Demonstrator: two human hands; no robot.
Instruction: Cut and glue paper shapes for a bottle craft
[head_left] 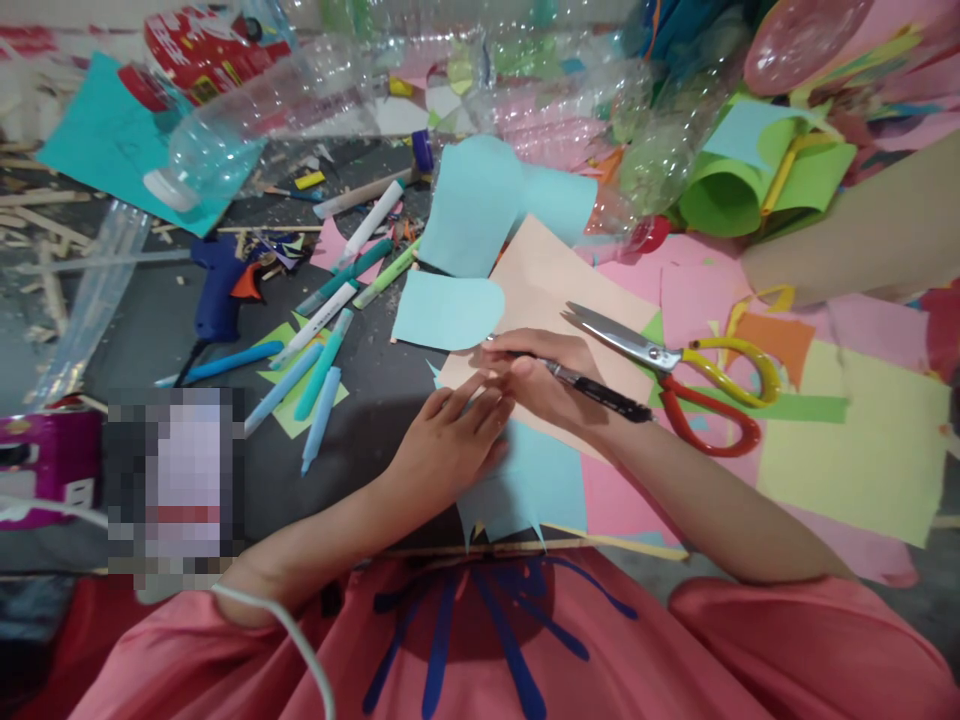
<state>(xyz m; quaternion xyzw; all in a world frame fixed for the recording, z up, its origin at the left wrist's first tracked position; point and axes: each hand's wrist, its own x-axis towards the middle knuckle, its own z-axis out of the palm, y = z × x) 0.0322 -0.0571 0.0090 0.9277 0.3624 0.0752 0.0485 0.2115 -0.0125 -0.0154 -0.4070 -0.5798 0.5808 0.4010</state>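
My right hand (544, 375) grips a black pen (604, 393), its tip at the lower right edge of a light blue paper piece (448, 310) with a rounded end. Beneath that hand lies a sheet of peach paper (536, 270). My left hand (457, 430) rests palm down beside the right one, fingers slightly apart and touching its fingertips; it holds nothing that I can see. Just right of the pen lie open scissors (652, 355) with one yellow and one red handle loop. Another blue paper sheet (525, 475) extends below my hands.
Several markers (322, 330) lie to the left, near a blue glue gun (217, 285). Clear plastic bottles (300, 100) crowd the back. Pink paper (622, 500) and yellow paper (855, 440) cover the right side. A purple object (49, 460) stands at far left.
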